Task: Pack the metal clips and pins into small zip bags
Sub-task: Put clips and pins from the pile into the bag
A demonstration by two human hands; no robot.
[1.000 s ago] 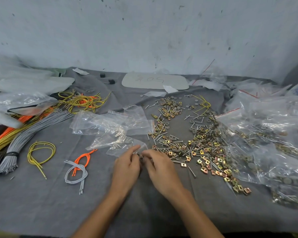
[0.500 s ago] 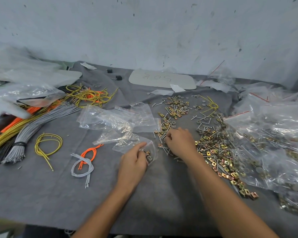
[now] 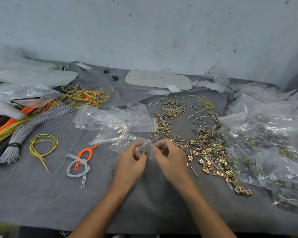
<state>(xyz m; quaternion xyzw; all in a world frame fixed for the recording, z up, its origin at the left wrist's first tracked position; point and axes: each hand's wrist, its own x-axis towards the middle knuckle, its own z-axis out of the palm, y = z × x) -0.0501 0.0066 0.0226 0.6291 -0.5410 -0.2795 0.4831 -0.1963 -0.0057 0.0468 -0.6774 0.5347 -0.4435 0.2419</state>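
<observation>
Pinching one small zip bag (image 3: 148, 146) from both sides, left hand (image 3: 132, 162) and right hand (image 3: 171, 160) curl together on my feed, over grey cloth (image 3: 46, 200); metal clips and pins (image 3: 207, 148) heaped just beside the right

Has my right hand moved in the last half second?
Yes. The right hand has pulled back from the clip pile to the small bag the left hand holds.

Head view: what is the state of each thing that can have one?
small zip bag: held, few parts inside.
left hand: grips the bag.
right hand: pinches the bag's edge.
spare zip bags: empty, lying flat.
clips and pins: loose on the cloth.
</observation>
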